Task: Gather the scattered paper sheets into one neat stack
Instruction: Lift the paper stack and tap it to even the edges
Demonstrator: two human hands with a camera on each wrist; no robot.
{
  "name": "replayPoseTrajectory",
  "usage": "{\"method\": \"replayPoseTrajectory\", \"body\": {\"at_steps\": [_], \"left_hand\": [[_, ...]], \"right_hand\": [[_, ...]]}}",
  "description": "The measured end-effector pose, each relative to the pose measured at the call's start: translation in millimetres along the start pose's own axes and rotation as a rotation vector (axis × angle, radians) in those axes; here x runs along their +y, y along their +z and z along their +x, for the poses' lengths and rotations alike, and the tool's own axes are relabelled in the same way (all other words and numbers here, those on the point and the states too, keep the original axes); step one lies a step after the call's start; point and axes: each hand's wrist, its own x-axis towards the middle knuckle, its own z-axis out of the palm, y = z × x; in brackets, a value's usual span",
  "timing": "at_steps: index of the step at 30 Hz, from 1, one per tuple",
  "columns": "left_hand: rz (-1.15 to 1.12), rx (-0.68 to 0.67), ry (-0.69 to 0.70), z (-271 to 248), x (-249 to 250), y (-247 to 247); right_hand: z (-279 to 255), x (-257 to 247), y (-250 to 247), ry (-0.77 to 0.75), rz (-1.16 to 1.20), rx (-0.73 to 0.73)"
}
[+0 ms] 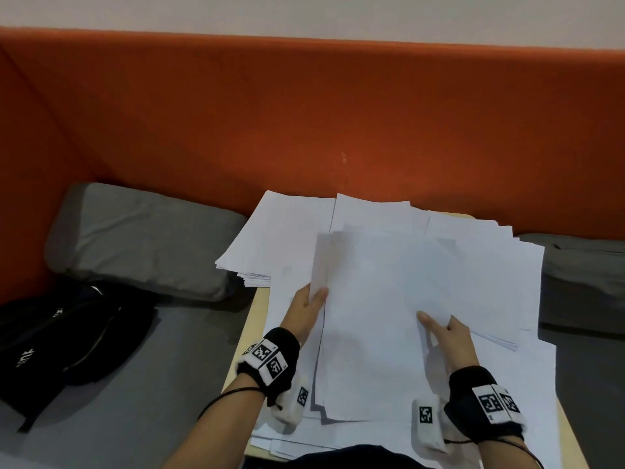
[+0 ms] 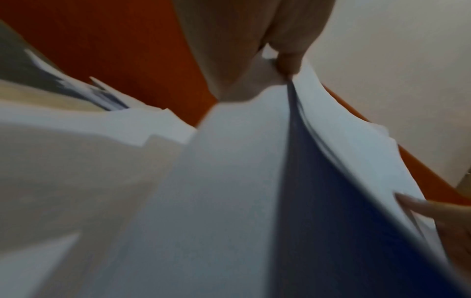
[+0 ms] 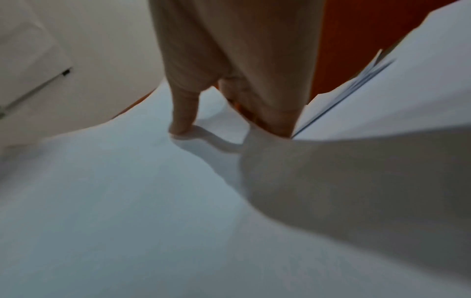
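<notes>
The left hand grips the left edge of a raised bundle of white paper sheets, thumb on top and fingers curled beneath; from the left wrist view the thumb pinches several thin layers together, their edges fanned slightly apart with a dark gap of shadow under them. The bundle is plain, unprinted white with a faint blue cast, and its sheets sit a little out of line, so a narrow grey strip of a lower sheet shows along its left side. It lies tilted above a wider spread of loose sheets that overlap at differing angles and cover most of a small pale wooden table, some corners jutting past its far and left edges. Left of the table lie a grey cushion and a black bag on a grey seat, with an orange backrest behind. The right hand holds the bundle's right side: its thumb presses flat on the top sheet while the other fingers tuck under the edge, a further layer of sheets lying just to the right.
</notes>
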Motion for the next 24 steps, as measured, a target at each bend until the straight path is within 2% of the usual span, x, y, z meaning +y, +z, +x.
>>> {"method": "replayPoseTrajectory", "body": {"at_steps": [1,4,8,12,14,19,24], "left_hand": [[-0.012,-0.004,0.021,-1,7,2],[0.032,-0.058,0.059,-6,26,14],[-0.018,0.003,0.191,-11,64,18],[-0.053,0.031,0.394,-18,101,17],[-0.066,0.031,0.449,-20,110,16],[-0.077,0.006,0.522,-21,113,9],[-0.097,0.067,0.478,-21,106,10]], "right_hand": [[-6,-7,1,-0.022,0.073,-0.053],[-13,-24,7,-0.159,0.014,-0.133],[-17,-56,5,-0.36,0.104,-0.031],[-26,-87,1,-0.525,0.156,-0.007],[-32,-97,3,-0.582,0.173,-0.018],[-39,-95,6,-0.596,0.182,-0.057],[-45,-93,9,-0.535,0.186,-0.105]]}}
